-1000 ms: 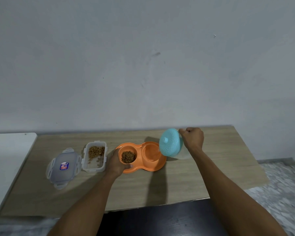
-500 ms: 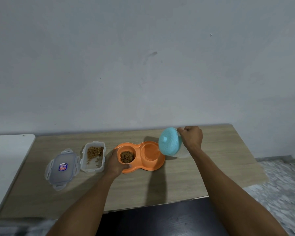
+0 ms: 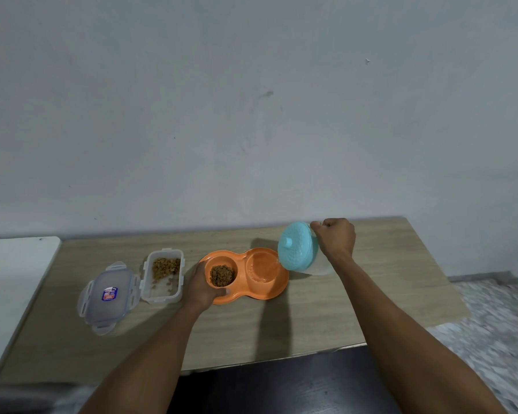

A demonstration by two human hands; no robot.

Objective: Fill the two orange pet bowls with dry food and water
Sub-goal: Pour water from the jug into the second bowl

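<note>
An orange double pet bowl (image 3: 277, 289) lies mid-table. Its left well holds brown dry food (image 3: 221, 275); its right well (image 3: 262, 268) shows water. My left hand (image 3: 202, 286) grips the dish's left rim, thumb on the front edge. My right hand (image 3: 335, 239) holds a clear jug with a turquoise lid (image 3: 296, 246), tipped left so the lid edge hangs over the right well.
A clear food box (image 3: 163, 274) with some kibble stands left of the dish, its loose lid (image 3: 108, 297) lying further left. A white surface (image 3: 9, 264) adjoins the wooden table (image 3: 356, 309) on the left. The wall is close behind.
The jug stays tipped over the right well, and my left hand keeps its hold on the dish. Only the camera view has shifted slightly.
</note>
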